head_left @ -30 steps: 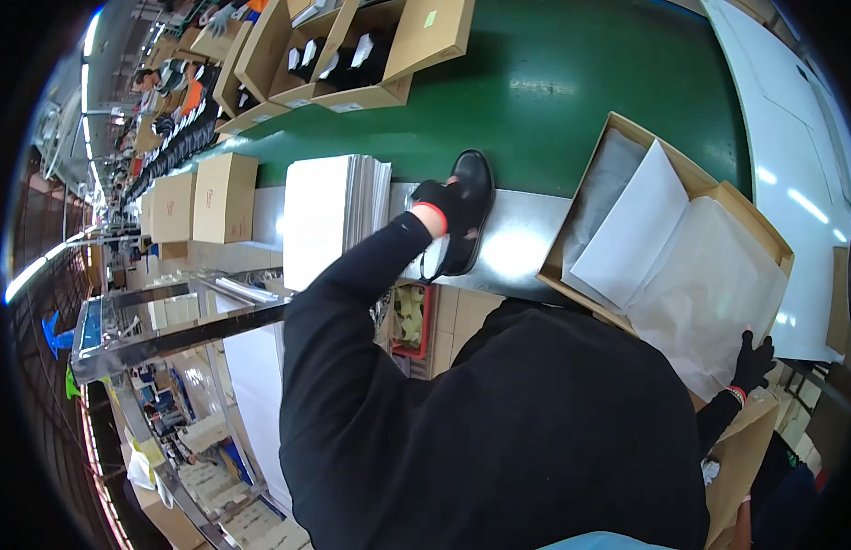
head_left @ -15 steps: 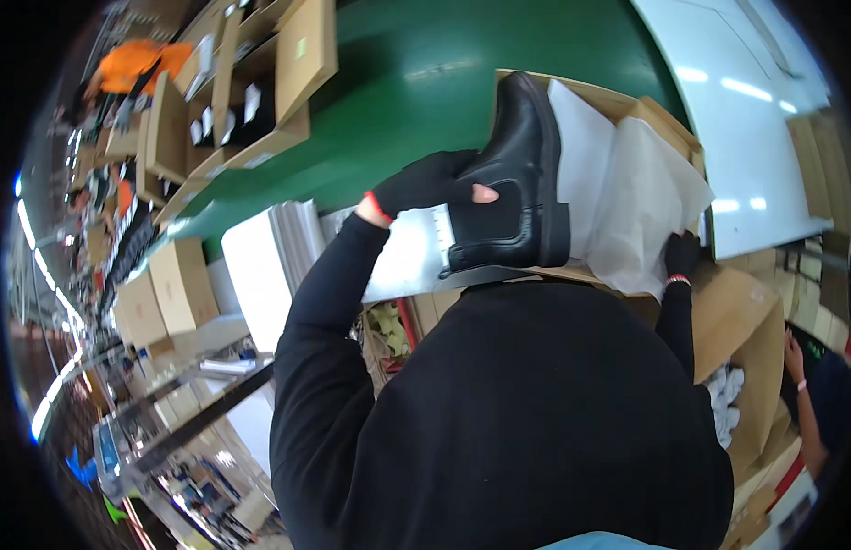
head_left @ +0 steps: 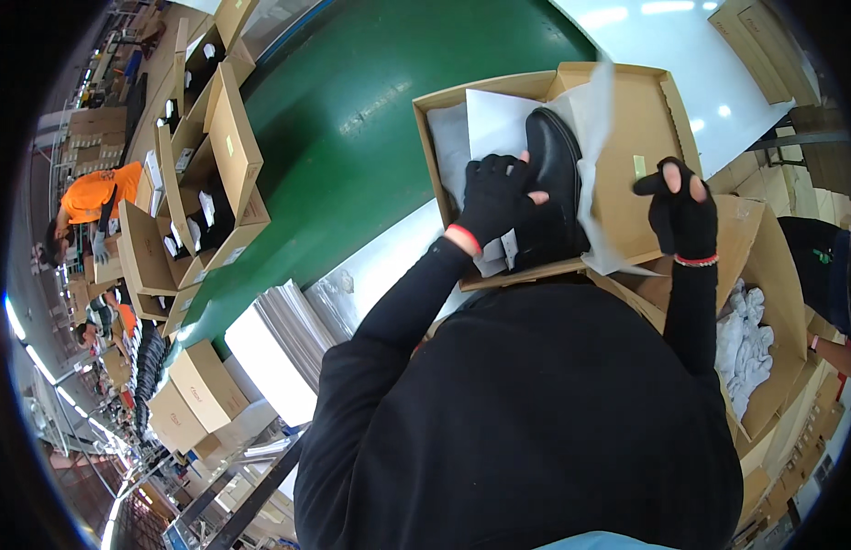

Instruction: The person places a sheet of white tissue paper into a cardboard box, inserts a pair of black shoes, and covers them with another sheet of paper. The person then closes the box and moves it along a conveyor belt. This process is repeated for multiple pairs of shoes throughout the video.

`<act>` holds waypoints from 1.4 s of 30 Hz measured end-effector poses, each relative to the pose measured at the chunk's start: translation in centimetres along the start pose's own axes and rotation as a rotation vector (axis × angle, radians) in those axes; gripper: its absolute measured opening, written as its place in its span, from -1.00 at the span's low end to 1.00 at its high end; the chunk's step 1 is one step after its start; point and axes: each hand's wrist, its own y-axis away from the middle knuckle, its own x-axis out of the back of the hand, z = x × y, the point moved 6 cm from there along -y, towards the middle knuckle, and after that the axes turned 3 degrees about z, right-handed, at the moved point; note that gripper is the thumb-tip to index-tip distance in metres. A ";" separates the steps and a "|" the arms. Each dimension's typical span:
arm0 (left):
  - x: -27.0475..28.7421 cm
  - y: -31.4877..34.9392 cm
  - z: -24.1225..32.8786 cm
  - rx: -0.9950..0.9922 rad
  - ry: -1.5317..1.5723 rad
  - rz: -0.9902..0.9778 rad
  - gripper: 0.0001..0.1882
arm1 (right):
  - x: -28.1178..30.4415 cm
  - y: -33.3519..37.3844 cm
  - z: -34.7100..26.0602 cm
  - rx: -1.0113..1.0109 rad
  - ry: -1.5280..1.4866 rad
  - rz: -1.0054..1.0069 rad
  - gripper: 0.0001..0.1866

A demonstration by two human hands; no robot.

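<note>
A black leather boot [head_left: 556,179] lies in an open cardboard shoe box [head_left: 641,215], its toe toward the far side. My left hand [head_left: 499,197], in a black fingerless glove, rests along the boot's left side. Its fingers are spread, with thumb and index tip touching the leather. Under and beside that hand are a white card [head_left: 499,119] and pale wrapping paper [head_left: 448,137]. More thin white paper [head_left: 592,174] stands up along the boot's right side, its top blurred. My right hand [head_left: 682,215], gloved alike, is raised over the box's right edge, fingers loosely bent and apart, nothing visible in them.
The box sits on a green surface [head_left: 352,137]. A white sheet stack [head_left: 283,344] lies to the left. At right stands a carton [head_left: 779,367] holding crumpled paper [head_left: 745,348]. Open boxes [head_left: 215,165] line the far left, near a person in orange [head_left: 100,192].
The boot has gone from my left hand's grip above the box down into it. My right hand has risen from the box's near right corner. The view has turned.
</note>
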 end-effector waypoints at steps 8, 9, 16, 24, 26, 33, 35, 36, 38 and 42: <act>12.1 -0.9 7.0 -0.115 0.348 0.110 -0.33 | -17.0 -0.5 10.0 0.145 0.568 0.094 -0.36; 10.4 -1.2 7.8 -0.166 0.276 -0.016 -0.31 | -19.8 0.6 14.7 0.287 0.704 0.156 -0.37; 8.5 7.4 -5.8 0.289 -0.437 -0.089 -0.09 | -17.3 -0.3 9.0 -0.093 0.152 -0.450 -0.71; 7.4 8.6 5.5 -0.126 0.146 -0.269 -0.34 | 20.0 5.2 18.0 -0.832 1.153 0.436 -0.08; 2.8 9.1 3.3 -0.306 -0.042 -0.275 -0.36 | 25.7 11.4 23.1 -0.804 1.126 0.334 -0.13; 7.1 7.9 -2.6 -0.026 -0.250 -0.297 -0.27 | 29.5 3.0 11.6 -0.376 1.502 0.237 -0.36; 8.3 7.9 -2.1 0.022 -0.215 -0.242 -0.20 | 25.3 -5.5 0.6 -0.231 1.661 0.319 -0.40; 8.4 7.3 -1.7 0.021 -0.182 -0.215 -0.18 | 25.5 -7.7 -4.0 -0.099 1.696 0.283 -0.43; 8.0 6.7 -1.8 0.114 -0.140 -0.184 -0.16 | 26.7 -10.2 -10.6 0.033 1.743 0.314 -0.51; 6.8 8.9 -3.3 0.297 -0.055 -0.075 -0.21 | 23.1 -9.9 -13.7 0.010 1.801 0.158 -0.43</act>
